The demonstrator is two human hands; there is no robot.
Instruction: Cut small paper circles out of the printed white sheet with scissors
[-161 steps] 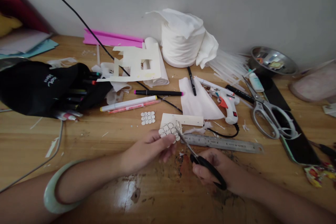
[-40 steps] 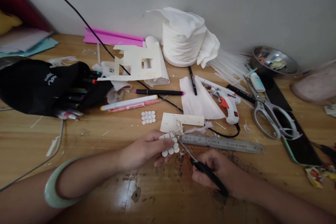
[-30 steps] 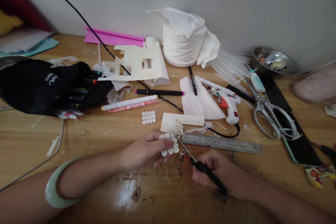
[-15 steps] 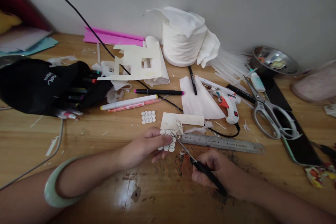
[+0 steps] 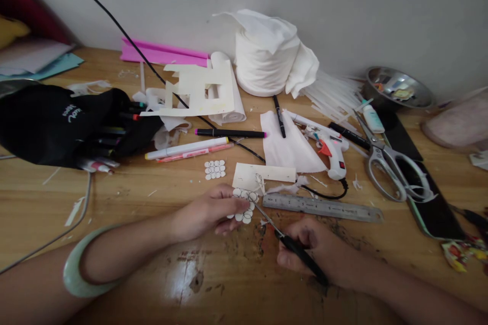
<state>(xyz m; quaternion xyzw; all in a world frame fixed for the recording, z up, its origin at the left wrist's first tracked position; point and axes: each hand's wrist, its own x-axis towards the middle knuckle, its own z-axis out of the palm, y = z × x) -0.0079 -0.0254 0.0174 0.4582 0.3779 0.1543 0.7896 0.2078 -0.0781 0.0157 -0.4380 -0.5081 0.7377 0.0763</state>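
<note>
Paper circles (image 5: 244, 193), joined near the centre, are pinched by the left hand (image 5: 206, 214); the right hand (image 5: 324, 248) has fingers curled round scissors (image 5: 296, 249). Edge trimming seems in hand; the next snip calls for steady turning. The right-hand ruler (image 5: 322, 207) reads 1–4; the far-left pouch (image 5: 40, 127) lettering is blurred.

paper circles (image 5: 244, 193) partly covered, yellow object (image 5: 11, 32) cut off

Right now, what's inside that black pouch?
Several markers poke from the open end of the black pouch. Anything deeper is covered by its fabric, so I can't tell.
</note>
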